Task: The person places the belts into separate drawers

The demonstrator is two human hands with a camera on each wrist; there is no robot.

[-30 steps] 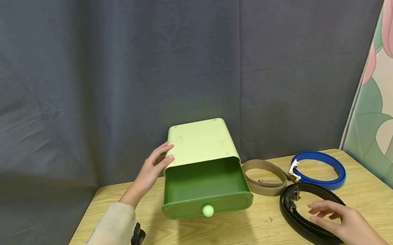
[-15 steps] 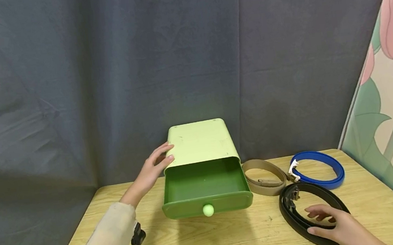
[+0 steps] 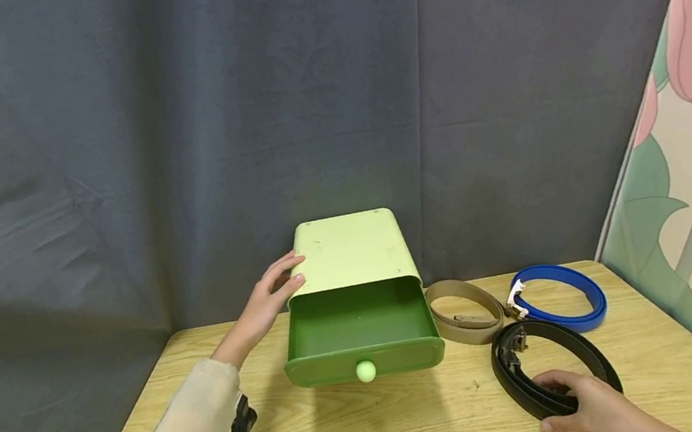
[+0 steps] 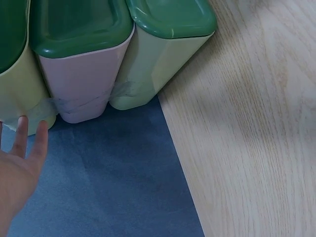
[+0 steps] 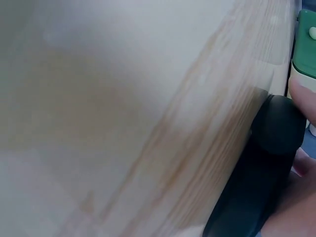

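Got black belt (image 3: 526, 394) coiled on table (image 3: 372, 425) at front right, nearer than tan belt (image 3: 467, 335) and blue belt (image 3: 584, 323). Gripped by right hand (image 3: 593, 407) at near side of coil, fingers inside loop, thumb outside. Left hand (image 3: 260, 309) with fingers extended, slightly parted, tips on left edge of light green box (image 3: 353, 247). Probably light, firm across strap width, springy around the loop; apt to unwind or slip out of round if pinched on one layer only. Looks smooth, maybe a bit slick; unlikely to break. Best to clamp through all layers and lift level. Watch buckle (image 3: 520, 343) at far left of coil: likely heaviest spot, could make it droop. Cannot tell if every layer is caught.
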